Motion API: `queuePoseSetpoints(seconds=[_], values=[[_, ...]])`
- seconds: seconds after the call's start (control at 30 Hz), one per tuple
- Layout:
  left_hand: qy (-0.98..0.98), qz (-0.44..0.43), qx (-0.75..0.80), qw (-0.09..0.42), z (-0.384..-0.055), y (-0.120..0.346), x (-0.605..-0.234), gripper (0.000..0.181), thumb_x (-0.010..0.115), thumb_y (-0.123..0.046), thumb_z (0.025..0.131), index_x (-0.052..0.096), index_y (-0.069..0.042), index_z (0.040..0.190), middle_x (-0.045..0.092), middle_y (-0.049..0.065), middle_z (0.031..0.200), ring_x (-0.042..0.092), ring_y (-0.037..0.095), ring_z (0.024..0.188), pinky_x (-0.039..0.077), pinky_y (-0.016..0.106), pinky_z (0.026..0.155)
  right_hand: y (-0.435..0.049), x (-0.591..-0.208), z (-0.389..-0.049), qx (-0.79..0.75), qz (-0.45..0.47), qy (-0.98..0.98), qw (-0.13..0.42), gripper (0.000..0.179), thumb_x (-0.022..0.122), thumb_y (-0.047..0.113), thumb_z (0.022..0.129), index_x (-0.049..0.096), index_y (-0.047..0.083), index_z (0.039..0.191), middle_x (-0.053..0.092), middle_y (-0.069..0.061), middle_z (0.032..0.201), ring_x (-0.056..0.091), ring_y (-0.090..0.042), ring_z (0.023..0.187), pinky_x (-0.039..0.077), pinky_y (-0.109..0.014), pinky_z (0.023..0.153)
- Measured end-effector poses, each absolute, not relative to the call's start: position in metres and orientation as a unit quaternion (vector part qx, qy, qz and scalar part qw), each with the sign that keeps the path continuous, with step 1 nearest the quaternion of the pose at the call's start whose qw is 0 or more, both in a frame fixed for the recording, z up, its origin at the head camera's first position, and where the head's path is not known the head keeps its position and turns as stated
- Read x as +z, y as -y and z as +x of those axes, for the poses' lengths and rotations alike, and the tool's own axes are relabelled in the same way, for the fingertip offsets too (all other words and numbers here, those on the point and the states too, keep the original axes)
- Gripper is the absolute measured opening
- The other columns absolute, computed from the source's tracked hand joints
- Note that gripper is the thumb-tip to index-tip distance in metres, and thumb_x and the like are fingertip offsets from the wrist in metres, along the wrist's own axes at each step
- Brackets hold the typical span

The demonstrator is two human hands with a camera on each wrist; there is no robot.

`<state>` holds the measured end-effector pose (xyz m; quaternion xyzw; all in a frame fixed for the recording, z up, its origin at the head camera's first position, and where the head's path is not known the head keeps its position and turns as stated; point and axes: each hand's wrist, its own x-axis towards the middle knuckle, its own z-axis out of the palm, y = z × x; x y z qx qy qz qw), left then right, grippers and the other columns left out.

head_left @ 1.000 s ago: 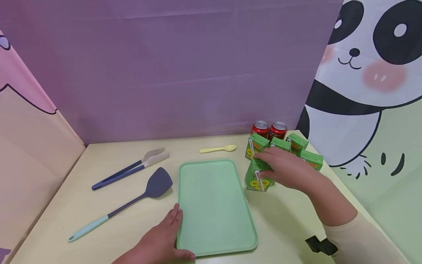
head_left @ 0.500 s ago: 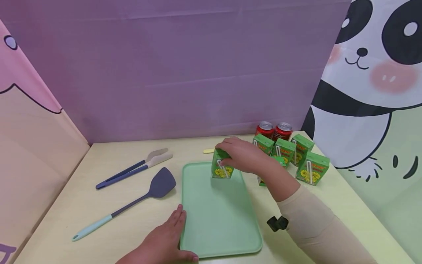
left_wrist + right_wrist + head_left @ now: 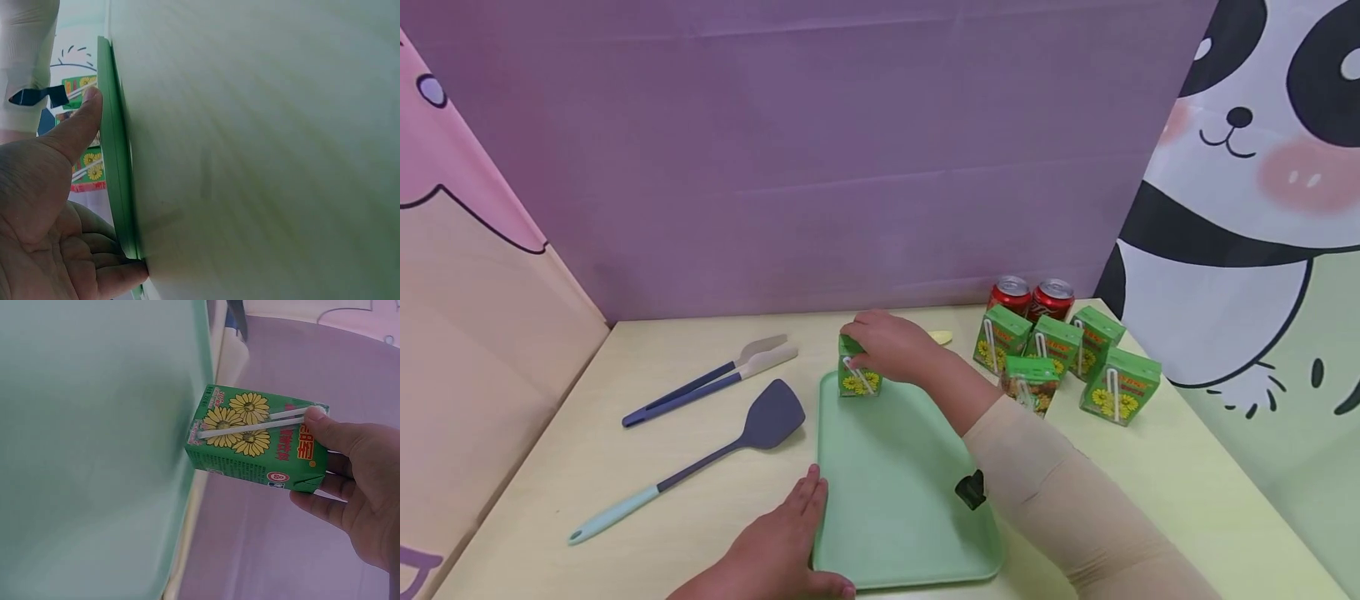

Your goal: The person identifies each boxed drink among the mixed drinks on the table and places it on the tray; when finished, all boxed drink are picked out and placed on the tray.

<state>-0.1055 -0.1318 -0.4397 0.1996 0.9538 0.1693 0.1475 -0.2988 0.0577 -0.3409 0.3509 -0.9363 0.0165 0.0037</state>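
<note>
Nearest, the left hand (image 3: pixel 775 554) lies flat against the near left edge of the pale green rectangular plastic tray (image 3: pixel 898 492), fingers straight, thumb along the rim, holding nothing. On the tray's far left corner stands a green drink carton printed with yellow flowers and a white straw (image 3: pixel 858 372); the right hand (image 3: pixel 887 343) grips it from above, fingers curled round its top. Left of the tray: a grey spatula with a light blue handle (image 3: pixel 700 462), then dark blue tongs with beige tips (image 3: pixel 707 382) farther back. Right of the tray: five more green cartons (image 3: pixel 1063 358). Behind those: two red drink cans (image 3: pixel 1032 297). Behind the tray: a yellow spoon (image 3: pixel 940 337), mostly hidden.
</note>
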Motion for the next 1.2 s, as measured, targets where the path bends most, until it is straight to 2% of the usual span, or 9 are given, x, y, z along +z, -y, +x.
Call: queuePoseSetpoints(seconds=[0.23,0.6,0.83,1.2], values=[[-0.952,0.195,0.169,0.162,-0.105,0.13,-0.437,0.127,0.07,-0.078,0.066,0.026,0.003,0.153,0.016,0.019,0.163,0.03,0.034,0.146,0.046,0.05,0.101,-0.044,-0.351,-0.305,0.006,0.348,0.937,0.003,0.05,0.065,0.039,0.094,0.056,0.015,0.137,0.059,0.0,0.123,0.051,-0.018,0.12,0.045,-0.033,0.1],[-0.954,0.21,0.156,0.147,-0.103,0.131,-0.438,0.125,0.068,-0.079,0.067,0.028,0.004,0.152,0.017,0.02,0.163,0.027,0.033,0.147,0.046,0.048,0.102,-0.047,-0.353,-0.302,0.014,0.35,0.936,-0.013,0.06,0.062,0.044,0.095,0.046,0.016,0.146,0.055,-0.003,0.134,0.05,-0.021,0.125,0.045,-0.038,0.103],[-0.955,0.201,0.167,0.139,-0.104,0.131,-0.438,0.125,0.069,-0.078,0.067,0.027,0.001,0.153,0.015,0.018,0.163,0.028,0.033,0.147,0.044,0.049,0.104,-0.07,-0.343,-0.298,0.047,0.335,0.941,-0.007,0.068,0.06,0.05,0.095,0.04,0.015,0.15,0.047,-0.007,0.147,0.043,-0.024,0.137,0.039,-0.041,0.111],[-0.955,0.205,0.164,0.14,-0.102,0.132,-0.437,0.125,0.07,-0.077,0.066,0.027,0.002,0.153,0.014,0.019,0.163,0.027,0.034,0.147,0.043,0.051,0.104,-0.138,-0.313,-0.277,0.064,0.291,0.954,0.016,0.062,0.062,0.047,0.094,0.05,0.011,0.143,0.05,-0.01,0.145,0.046,-0.03,0.135,0.04,-0.047,0.108]])
